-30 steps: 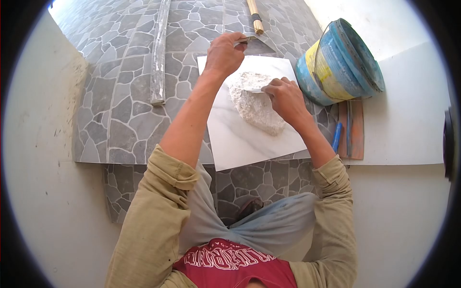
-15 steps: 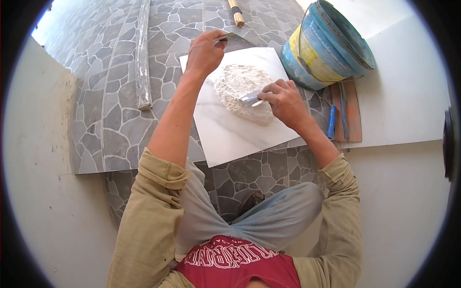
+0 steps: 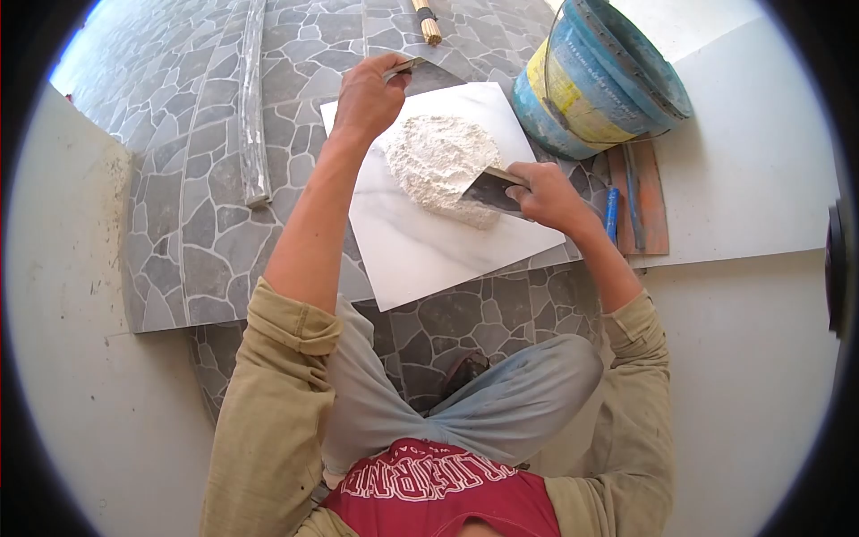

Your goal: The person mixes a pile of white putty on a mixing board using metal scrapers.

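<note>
A mound of white, powdery paste (image 3: 438,161) lies on a white marbled tile (image 3: 416,264). My right hand (image 3: 548,199) is closed on the handle of a putty knife (image 3: 490,191), its broad dark blade at the lower right edge of the mound. Beyond the tile's upper left part, my left hand (image 3: 369,100) grips a second scraper (image 3: 434,79). That scraper's wide grey blade reaches right over the tile's far edge, apart from the mound.
A blue bucket (image 3: 582,85) with a wire handle stands at the upper right. Near it are a blue-handled tool (image 3: 612,213) and a reddish board (image 3: 655,201). A long grey bar (image 3: 254,116) lies left, and a bundle of sticks (image 3: 427,25) lies behind.
My right hand has moved slightly down and right and turned the putty knife, so its dark blade face shows. My left hand still holds its scraper. The whole view has shifted slightly.
</note>
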Tool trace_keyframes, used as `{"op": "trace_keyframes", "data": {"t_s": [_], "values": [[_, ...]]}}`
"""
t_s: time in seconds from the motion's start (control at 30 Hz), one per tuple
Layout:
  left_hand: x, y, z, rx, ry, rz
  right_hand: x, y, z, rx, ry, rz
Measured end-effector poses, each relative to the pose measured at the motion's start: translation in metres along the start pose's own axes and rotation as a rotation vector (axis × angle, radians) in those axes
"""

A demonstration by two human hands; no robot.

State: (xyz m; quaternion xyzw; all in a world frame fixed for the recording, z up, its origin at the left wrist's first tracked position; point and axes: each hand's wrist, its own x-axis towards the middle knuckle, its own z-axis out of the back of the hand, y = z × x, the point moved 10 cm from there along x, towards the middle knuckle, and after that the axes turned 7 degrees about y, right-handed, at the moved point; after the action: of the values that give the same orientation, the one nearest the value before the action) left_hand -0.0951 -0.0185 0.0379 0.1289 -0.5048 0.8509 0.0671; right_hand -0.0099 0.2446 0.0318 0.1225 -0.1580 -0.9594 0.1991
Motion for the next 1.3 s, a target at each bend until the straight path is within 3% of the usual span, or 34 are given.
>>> {"op": "trace_keyframes", "data": {"t_s": [0.1,0.3,0.47,0.53,0.67,0.87,0.93,1.03,1.3], "values": [[0.0,-0.002,0.003,0.018,-0.005,0.002,0.018,-0.016,-0.01,-0.022,0.061,-0.035],[0.002,0.002,0.005,0.019,-0.018,-0.002,0.048,-0.03,0.019,-0.096,-0.131,-0.049],[0.001,-0.002,0.008,0.02,-0.009,-0.002,0.067,-0.008,0.021,-0.072,-0.17,0.014],[0.0,-0.001,0.006,-0.01,-0.01,0.011,0.074,-0.005,0.007,0.008,-0.03,-0.068],[0.001,0.0,0.007,0.0,-0.007,0.008,0.092,-0.038,-0.001,0.08,0.033,-0.123],[0.002,0.002,0.007,0.016,-0.022,0.002,0.079,-0.038,0.03,-0.059,-0.125,-0.122],[0.003,0.006,0.003,0.011,-0.008,0.026,0.07,-0.025,0.032,-0.178,-0.324,0.124],[0.003,0.007,0.002,-0.004,-0.007,0.026,0.049,-0.011,0.016,-0.289,-0.318,0.248],[0.002,0.005,0.001,0.016,-0.002,0.038,0.001,-0.005,0.011,-0.34,-0.284,0.175]]}}
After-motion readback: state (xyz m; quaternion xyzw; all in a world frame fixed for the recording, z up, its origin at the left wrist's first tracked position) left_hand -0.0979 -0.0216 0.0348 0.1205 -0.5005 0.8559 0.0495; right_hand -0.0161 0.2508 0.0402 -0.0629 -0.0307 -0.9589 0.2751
